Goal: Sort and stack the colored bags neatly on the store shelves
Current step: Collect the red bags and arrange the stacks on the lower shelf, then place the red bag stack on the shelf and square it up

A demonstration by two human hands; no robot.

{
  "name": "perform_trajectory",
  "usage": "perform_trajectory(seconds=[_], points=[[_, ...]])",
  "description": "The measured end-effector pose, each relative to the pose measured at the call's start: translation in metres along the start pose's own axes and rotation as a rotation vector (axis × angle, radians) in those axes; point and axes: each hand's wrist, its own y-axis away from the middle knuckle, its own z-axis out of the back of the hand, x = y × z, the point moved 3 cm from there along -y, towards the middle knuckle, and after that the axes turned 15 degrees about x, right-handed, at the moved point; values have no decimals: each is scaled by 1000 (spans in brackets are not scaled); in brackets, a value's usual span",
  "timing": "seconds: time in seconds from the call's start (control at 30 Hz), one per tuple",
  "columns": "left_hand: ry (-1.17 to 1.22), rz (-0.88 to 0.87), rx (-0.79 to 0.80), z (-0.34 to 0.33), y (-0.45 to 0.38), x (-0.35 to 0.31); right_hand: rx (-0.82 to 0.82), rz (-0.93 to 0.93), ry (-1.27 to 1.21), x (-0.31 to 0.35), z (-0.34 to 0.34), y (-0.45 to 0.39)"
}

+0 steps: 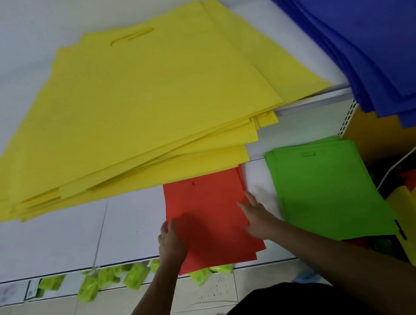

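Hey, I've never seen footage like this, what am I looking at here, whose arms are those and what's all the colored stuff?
There is one picture, taken by a camera worn on a person's head, looking down at their own two bare arms. No machine is involved. They stand at white store shelves. On the upper shelf lie a fanned yellow stack of flat bags and a blue stack. On the lower shelf are a red stack and a green stack. The left hand holds the red stack's left edge; the right hand rests flat near its right edge, apparently squaring it up. Small green packets lie below.
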Motion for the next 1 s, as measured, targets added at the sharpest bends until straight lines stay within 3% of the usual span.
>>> perform_trajectory(seconds=[0.13, 0.3, 0.47, 0.57, 1.0], points=[[5, -2, 29, -8, 7, 4, -13, 9, -34, -7, -8, 11], [-1, -6, 32, -14, 16, 8, -76, 35, 200, -10, -14, 25], [-192, -99, -12, -15, 23, 13, -236, 44, 432, 2, -11, 32], [-295, -183, -35, -10, 27, 13, -259, -50, 510, 5, -13, 34], [-323, -486, -86, 51, -4, 50, -464, -218, 589, 27, -19, 28]])
